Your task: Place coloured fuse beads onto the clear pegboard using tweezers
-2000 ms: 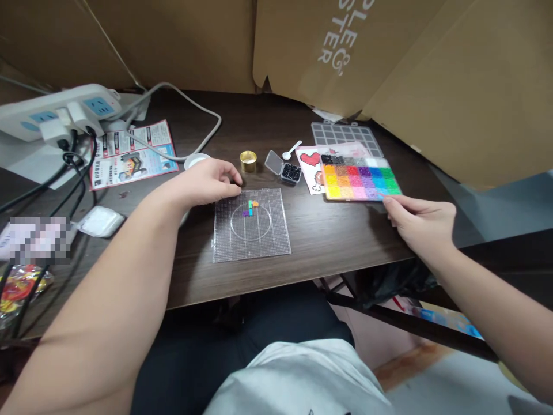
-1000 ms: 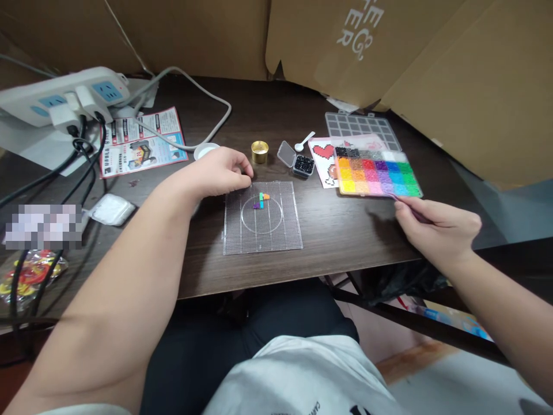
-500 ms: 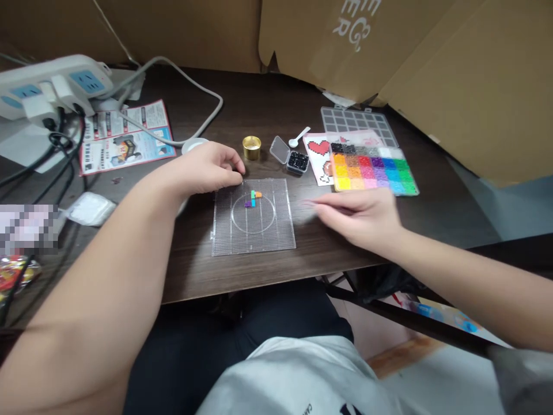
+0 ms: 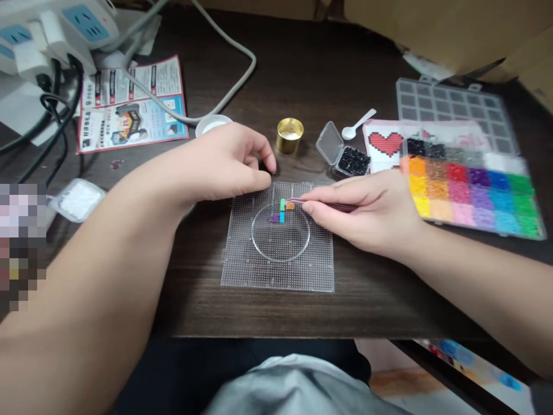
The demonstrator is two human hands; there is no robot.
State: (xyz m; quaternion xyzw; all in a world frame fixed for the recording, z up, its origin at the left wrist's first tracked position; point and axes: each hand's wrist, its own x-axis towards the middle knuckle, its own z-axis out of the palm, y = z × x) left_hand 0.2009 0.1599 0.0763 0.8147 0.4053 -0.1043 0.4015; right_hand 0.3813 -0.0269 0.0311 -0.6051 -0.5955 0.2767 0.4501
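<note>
A clear pegboard [image 4: 242, 259] with a raised circle lies on the dark table. Near its upper middle sit small green [image 4: 282, 204], orange, purple [image 4: 275, 218] and blue beads. My right hand [image 4: 367, 213] pinches pink tweezers [image 4: 332, 204], whose tips touch or hover just above the green and orange beads. My left hand [image 4: 237, 161] rests at the board's top left edge, thumb and fingers curled and apart, with nothing visible between them.
Behind the board stand a gold cup [image 4: 290, 136], an open box of black beads [image 4: 353, 161] and a white spoon [image 4: 358, 124]. A multicoloured bead case [image 4: 475, 190] lies right; a power strip [image 4: 86, 23] and cables are at upper left.
The right hand has moved left with the tweezers, from beside the board to over the beads. The view has come closer and tilted down. The left hand stays at the board's top edge.
</note>
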